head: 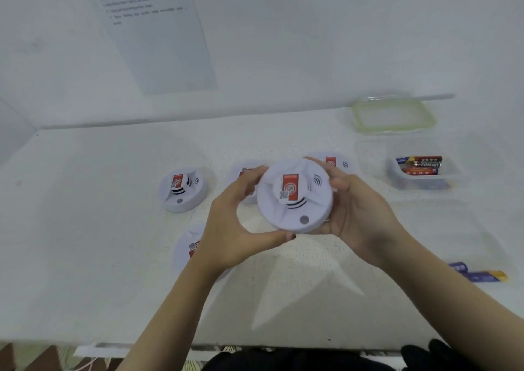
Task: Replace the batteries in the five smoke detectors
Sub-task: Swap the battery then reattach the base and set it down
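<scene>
Both hands clasp one smoke detector (295, 196) between them, left hand (235, 229) and right hand (357, 209) on opposite rims. We judge twisting comes next, its face toward us above the bench (85, 243).

This is looking like a plain staged work station rather than a lived-in room: a bare white table (85, 229) is sitting against a blank white wall (340, 30), a printed instruction sheet (153, 30) is hanging at far left, and a clear tub (422, 176) is holding batteries at right.
</scene>
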A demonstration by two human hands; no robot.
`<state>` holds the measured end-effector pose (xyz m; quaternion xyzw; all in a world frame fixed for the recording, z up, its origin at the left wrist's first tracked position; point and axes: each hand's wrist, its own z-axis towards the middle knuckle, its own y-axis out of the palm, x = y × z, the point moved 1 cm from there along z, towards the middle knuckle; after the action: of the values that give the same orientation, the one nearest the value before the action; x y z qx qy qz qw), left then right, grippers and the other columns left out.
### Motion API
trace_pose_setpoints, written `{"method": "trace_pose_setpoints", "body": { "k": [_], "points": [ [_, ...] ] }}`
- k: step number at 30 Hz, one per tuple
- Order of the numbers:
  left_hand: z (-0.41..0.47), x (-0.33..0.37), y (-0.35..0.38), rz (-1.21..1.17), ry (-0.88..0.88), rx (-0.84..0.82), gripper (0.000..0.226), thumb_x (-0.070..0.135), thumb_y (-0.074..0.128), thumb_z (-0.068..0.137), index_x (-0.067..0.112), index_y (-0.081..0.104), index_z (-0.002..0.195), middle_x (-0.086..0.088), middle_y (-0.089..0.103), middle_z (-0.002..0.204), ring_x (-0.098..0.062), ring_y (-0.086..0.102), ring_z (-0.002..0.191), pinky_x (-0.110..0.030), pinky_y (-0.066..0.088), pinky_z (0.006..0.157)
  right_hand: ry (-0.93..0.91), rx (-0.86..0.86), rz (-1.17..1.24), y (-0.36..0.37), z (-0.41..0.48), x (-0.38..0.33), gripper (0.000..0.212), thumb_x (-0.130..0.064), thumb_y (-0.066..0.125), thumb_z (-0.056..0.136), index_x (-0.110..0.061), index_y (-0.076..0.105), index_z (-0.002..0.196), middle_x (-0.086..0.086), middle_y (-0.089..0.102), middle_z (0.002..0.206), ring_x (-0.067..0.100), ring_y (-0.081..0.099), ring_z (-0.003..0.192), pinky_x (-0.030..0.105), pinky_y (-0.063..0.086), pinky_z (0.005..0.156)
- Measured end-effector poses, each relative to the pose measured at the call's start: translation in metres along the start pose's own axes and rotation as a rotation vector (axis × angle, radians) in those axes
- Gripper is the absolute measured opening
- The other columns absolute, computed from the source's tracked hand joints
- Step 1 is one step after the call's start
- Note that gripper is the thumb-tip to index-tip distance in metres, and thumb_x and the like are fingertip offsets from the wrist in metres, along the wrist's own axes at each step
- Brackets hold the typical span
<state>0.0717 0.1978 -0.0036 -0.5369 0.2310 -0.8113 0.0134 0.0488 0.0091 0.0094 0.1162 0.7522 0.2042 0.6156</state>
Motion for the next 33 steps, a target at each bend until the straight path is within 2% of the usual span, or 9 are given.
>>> {"method": "trace_pose_setpoints", "body": {
  "k": [2,4,7,10,14,18,23,28,33],
  "points": [
    [-0.006,-0.008,-0.001,-0.026,-0.034,0.003,0.087,0.034,0.088,0.057,0.019,0.052,0.134,0.014,0.060,0.131,-0.011,0.055,0.124,-0.024,0.046,0.101,0.013,0.061,-0.061,-0.003,-0.001,0.007,0.037,-0.014,0.037,0.098,-0.030,0.054,0.127,0.000,0.064,0.121,0.026,0.068,0.097,0.040,0.057,0.066],
    [-0.011,-0.015,0.000,-0.057,-0.083,-0.003,0.089,0.031,0.088,0.057,0.017,0.050,0.136,0.009,0.059,0.133,-0.016,0.055,0.125,-0.030,0.048,0.100,-0.014,0.022,-0.130,-0.004,-0.005,0.019,0.041,-0.013,0.051,0.093,-0.036,0.052,0.127,-0.002,0.064,0.121,0.023,0.068,0.098,0.036,0.057,0.068],
    [-0.017,-0.021,0.004,-0.089,-0.172,-0.053,0.089,0.022,0.088,0.056,0.022,0.050,0.136,0.008,0.063,0.127,-0.017,0.061,0.117,-0.034,0.055,0.089,-0.053,-0.057,-0.258,-0.010,-0.012,0.037,0.071,-0.009,0.072,0.075,-0.040,0.044,0.133,-0.006,0.063,0.122,0.016,0.064,0.106,0.034,0.056,0.077],
    [-0.022,-0.026,0.011,-0.150,-0.254,-0.123,0.090,0.006,0.086,0.057,0.025,0.050,0.137,0.005,0.067,0.121,-0.020,0.067,0.106,-0.043,0.060,0.075,-0.036,-0.072,-0.251,-0.019,-0.013,0.051,0.082,-0.007,0.073,0.068,-0.041,0.040,0.135,-0.007,0.059,0.128,0.014,0.059,0.115,0.037,0.053,0.088],
    [-0.028,-0.037,0.021,-0.222,-0.329,-0.136,0.094,-0.002,0.086,0.059,0.022,0.047,0.141,0.000,0.064,0.126,-0.021,0.065,0.107,-0.056,0.057,0.076,-0.016,-0.064,-0.203,-0.029,-0.014,0.064,0.083,0.001,0.071,0.067,-0.036,0.043,0.135,-0.002,0.061,0.126,0.021,0.059,0.115,0.042,0.053,0.087],
    [-0.032,-0.045,0.031,-0.282,-0.357,-0.136,0.096,0.000,0.086,0.057,0.024,0.047,0.140,0.003,0.064,0.127,-0.025,0.064,0.109,-0.053,0.057,0.083,-0.041,-0.025,-0.161,-0.038,-0.013,0.076,0.082,0.007,0.066,0.064,-0.031,0.045,0.134,0.003,0.060,0.126,0.026,0.057,0.117,0.046,0.052,0.088],
    [-0.033,-0.049,0.039,-0.349,-0.360,-0.127,0.095,-0.004,0.084,0.057,0.031,0.047,0.137,0.004,0.065,0.127,-0.021,0.064,0.113,-0.045,0.057,0.086,-0.061,-0.036,-0.123,-0.045,-0.014,0.079,0.081,0.008,0.065,0.064,-0.030,0.045,0.133,0.005,0.060,0.127,0.028,0.057,0.117,0.044,0.053,0.084],
    [-0.033,-0.050,0.041,-0.381,-0.354,-0.130,0.094,0.007,0.086,0.056,0.032,0.046,0.138,0.001,0.064,0.129,-0.022,0.062,0.117,-0.047,0.057,0.087,-0.074,-0.043,-0.125,-0.046,-0.013,0.082,0.082,0.007,0.068,0.063,-0.030,0.045,0.133,0.004,0.059,0.129,0.027,0.056,0.118,0.044,0.053,0.084],
    [-0.034,-0.053,0.042,-0.407,-0.352,-0.135,0.097,0.006,0.085,0.056,0.030,0.043,0.140,0.000,0.063,0.130,-0.024,0.061,0.118,-0.048,0.056,0.088,-0.090,-0.048,-0.149,-0.047,-0.014,0.082,0.084,0.003,0.070,0.063,-0.028,0.042,0.136,0.004,0.057,0.131,0.026,0.055,0.120,0.044,0.052,0.088]
  ]
}}
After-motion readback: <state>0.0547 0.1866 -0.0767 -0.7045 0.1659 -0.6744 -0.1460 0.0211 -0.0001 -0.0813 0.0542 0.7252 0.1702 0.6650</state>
